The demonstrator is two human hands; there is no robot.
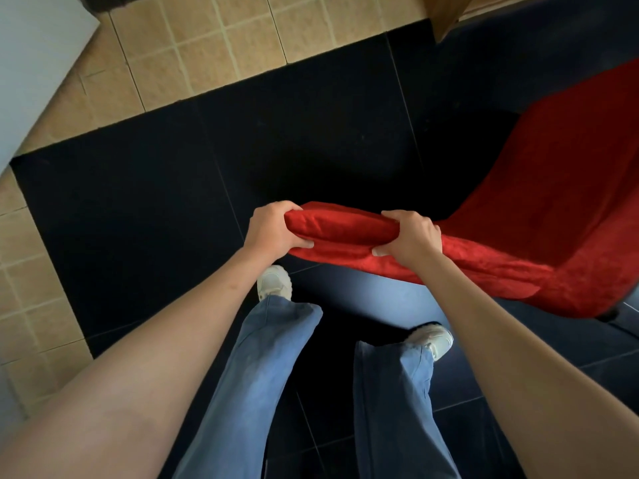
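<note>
A red velvety chair (553,202) stands at the right over the dark floor, seen from above. Its padded top edge (340,228) runs across the middle of the view. My left hand (273,229) grips the left end of that edge, fingers curled over the top and thumb underneath. My right hand (409,238) grips the same edge a little to the right, fingers wrapped over it. Both arms reach forward from the bottom corners.
Dark glossy floor tiles (242,150) lie under me, bordered by beige tiles (214,43) at the back and left. A white wall or cabinet (31,63) stands at the upper left, a cardboard box (449,12) at the upper right. My jeans and white shoes (275,281) are below.
</note>
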